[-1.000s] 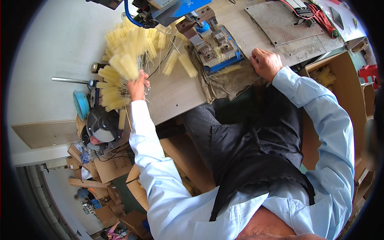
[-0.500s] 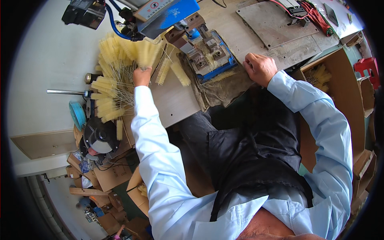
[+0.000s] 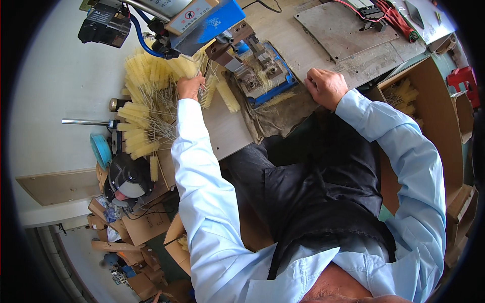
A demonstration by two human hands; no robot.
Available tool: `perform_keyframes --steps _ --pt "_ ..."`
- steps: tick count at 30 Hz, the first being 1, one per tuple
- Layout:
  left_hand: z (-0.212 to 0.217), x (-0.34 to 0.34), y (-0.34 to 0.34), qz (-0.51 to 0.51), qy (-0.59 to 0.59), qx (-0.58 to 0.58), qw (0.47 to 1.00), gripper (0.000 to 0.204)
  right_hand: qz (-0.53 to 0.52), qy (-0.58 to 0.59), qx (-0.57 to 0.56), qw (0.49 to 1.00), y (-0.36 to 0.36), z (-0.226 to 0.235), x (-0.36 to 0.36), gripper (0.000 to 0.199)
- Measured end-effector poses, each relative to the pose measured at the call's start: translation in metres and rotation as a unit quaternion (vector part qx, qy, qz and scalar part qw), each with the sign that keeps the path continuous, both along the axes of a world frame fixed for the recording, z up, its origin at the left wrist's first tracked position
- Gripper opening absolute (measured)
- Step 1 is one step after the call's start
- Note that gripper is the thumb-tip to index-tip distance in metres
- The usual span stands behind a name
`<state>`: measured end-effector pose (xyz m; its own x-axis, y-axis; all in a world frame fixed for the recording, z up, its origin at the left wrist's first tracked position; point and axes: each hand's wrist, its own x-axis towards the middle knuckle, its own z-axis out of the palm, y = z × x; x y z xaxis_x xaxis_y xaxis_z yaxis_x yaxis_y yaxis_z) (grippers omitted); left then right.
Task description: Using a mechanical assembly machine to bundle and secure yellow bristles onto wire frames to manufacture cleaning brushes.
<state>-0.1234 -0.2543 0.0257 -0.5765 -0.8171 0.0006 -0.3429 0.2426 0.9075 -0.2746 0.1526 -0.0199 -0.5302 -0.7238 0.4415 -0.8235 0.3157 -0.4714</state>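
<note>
A heap of tube brushes (image 3: 144, 70) with pale yellow bristles and thin wire stems lies on the left of the bench. My left hand (image 3: 190, 87) is at its right side, fingers closed round the wire stems of a brush; how many it grips is hidden. Two loose brushes (image 3: 228, 96) lie just right of that hand. My right hand (image 3: 326, 87) rests as a loose fist on the bench's front edge, with nothing seen in it. Between my hands stands a metal fixture on a blue base (image 3: 278, 91), strewn with bristle bits, over a dirty cloth (image 3: 280, 118).
A blue machine head (image 3: 209, 25) overhangs the heap and fixture. A metal plate (image 3: 343, 30) lies at the back right. A cardboard box (image 3: 429, 111) with brushes stands at my right. A black cutting machine (image 3: 129, 174) and a metal rod (image 3: 86, 122) are at the left.
My left hand has moved slightly right and away from me along the heap, its fingers now toward the loose brushes. The right hand stays in place on the bench edge.
</note>
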Motion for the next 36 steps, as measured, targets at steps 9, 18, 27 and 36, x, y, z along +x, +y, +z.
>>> perform_keyframes --steps 9,18,27,36 --pt "0.001 0.022 -0.001 -0.065 -0.11 -0.004 0.992 0.011 -0.004 0.003 -0.002 1.0 0.001 0.0 0.0 0.017" --pt "0.046 0.096 -0.009 -0.072 -0.07 0.042 0.994 0.013 -0.012 0.01 0.004 1.0 0.002 -0.001 0.001 0.018" --pt "0.055 0.151 0.058 -0.049 -0.011 0.043 0.998 0.016 -0.023 0.016 -0.002 1.0 0.0 -0.003 0.003 0.017" --pt "0.017 0.173 0.092 -0.076 0.241 0.057 0.966 0.024 0.104 -0.116 -0.15 0.976 -0.049 0.033 0.1 0.013"
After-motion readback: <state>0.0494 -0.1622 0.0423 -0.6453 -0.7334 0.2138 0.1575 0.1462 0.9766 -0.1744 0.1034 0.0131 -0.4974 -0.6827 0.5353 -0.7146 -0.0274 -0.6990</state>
